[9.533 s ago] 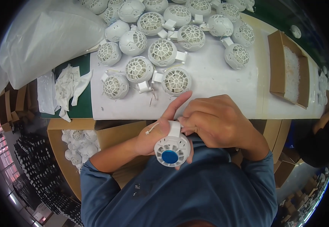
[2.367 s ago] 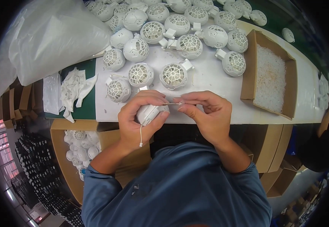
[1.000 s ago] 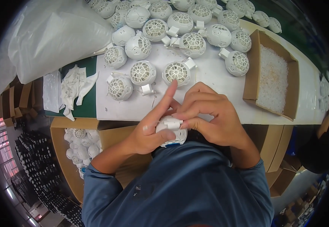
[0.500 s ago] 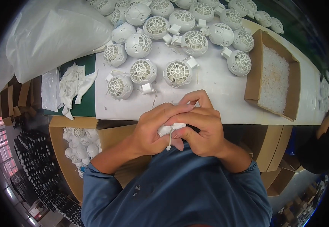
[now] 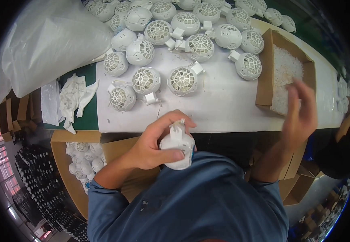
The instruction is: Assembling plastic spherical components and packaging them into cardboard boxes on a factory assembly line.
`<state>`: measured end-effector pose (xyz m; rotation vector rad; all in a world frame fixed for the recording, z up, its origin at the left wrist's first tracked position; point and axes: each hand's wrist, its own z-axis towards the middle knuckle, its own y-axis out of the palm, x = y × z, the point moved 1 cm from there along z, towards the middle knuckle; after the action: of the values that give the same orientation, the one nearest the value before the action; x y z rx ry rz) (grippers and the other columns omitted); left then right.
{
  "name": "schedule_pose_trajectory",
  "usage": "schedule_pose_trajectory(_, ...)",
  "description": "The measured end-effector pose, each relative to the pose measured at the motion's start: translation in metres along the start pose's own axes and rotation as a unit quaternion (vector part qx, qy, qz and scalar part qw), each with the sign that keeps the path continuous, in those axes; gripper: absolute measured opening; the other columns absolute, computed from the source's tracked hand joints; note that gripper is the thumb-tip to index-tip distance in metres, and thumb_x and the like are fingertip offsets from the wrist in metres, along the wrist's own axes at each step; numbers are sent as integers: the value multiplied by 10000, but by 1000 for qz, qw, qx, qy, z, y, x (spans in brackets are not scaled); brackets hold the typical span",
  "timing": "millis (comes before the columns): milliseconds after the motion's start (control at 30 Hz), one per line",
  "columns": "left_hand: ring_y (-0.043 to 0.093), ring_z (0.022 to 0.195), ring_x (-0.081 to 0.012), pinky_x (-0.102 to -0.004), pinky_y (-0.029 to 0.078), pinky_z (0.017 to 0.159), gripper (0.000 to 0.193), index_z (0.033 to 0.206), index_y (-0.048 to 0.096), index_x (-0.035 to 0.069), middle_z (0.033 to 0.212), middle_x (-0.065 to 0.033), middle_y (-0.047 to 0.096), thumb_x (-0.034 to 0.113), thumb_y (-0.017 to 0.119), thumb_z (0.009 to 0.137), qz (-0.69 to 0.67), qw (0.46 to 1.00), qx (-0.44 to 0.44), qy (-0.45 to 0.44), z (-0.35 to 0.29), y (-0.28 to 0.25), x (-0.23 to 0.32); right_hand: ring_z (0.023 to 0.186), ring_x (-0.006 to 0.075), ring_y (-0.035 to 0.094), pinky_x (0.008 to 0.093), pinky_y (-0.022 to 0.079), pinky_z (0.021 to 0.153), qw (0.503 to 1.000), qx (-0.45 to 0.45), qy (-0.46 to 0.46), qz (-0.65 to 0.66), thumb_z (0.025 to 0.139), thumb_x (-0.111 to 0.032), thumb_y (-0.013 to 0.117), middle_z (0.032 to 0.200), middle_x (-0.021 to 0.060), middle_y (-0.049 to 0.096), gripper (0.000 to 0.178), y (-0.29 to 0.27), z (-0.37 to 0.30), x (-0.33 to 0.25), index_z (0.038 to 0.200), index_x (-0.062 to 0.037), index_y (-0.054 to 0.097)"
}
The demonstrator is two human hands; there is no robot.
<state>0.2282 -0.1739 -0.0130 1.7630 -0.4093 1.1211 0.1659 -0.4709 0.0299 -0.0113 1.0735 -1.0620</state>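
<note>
A white ball-shaped plastic housing is gripped in my left hand, at the table's front edge. My left thumb lies across its smooth face, and the fingers wrap its far side. A narrow bracket on the ball points away from me, with a small pale piece at its tip. A bit of blue shows on the ball's right side. My right hand is raised over the near end of a cardboard box of small translucent white pieces. Its thumb and fingers look slightly apart, somewhat blurred, with nothing visible between them.
Several white lattice-faced balls with brackets cover the white table's far side. A large plastic bag and a crumpled white cloth lie at left. Below, an open carton holds more balls. Further cartons stand at lower right.
My right hand has left the ball and moved right to the box of small pieces. My left hand alone holds the ball, now turned so that its bracket points away from me.
</note>
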Motion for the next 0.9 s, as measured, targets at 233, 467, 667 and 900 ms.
schedule_pose_trajectory(233, 602, 1013, -234, -348, 471, 880, 270, 1147, 447, 58, 1142, -96, 509, 271, 513, 995, -82, 996, 16, 24, 8, -4, -9, 614, 96, 468, 276, 396, 571, 908, -258, 214, -249, 810, -93, 672, 675, 56, 573, 149, -9, 27, 63, 935, -11, 675)
schedule_pose_trajectory(467, 584, 996, -227, -358, 461, 884, 220, 1087, 513, 37, 1098, -97, 544, 240, 459, 1021, -32, 998, 44, 27, 9, -2, -13, 610, 99, 436, 272, 391, 583, 937, -261, 130, -194, 796, -100, 689, 677, 43, 576, 148, -7, 24, 59, 920, -21, 682)
schedule_pose_trajectory(667, 572, 942, -188, -317, 450, 836, 177, 1053, 620, 11, 1010, -108, 576, 143, 539, 968, 219, 966, 102, 90, 10, -4, -7, 677, 73, 470, 250, 395, 632, 969, -144, 157, -126, 834, -112, 687, 728, 8, 610, 154, -12, 22, 56, 943, -4, 676)
schedule_pose_trajectory(900, 545, 876, -180, -290, 436, 773, 161, 1044, 658, 17, 957, -118, 584, 78, 567, 926, 348, 913, 145, 158, 9, -6, -1, 745, 69, 528, 235, 409, 665, 991, -12, 134, 0, 865, -133, 678, 785, -4, 629, 173, -20, 13, 48, 985, -10, 660)
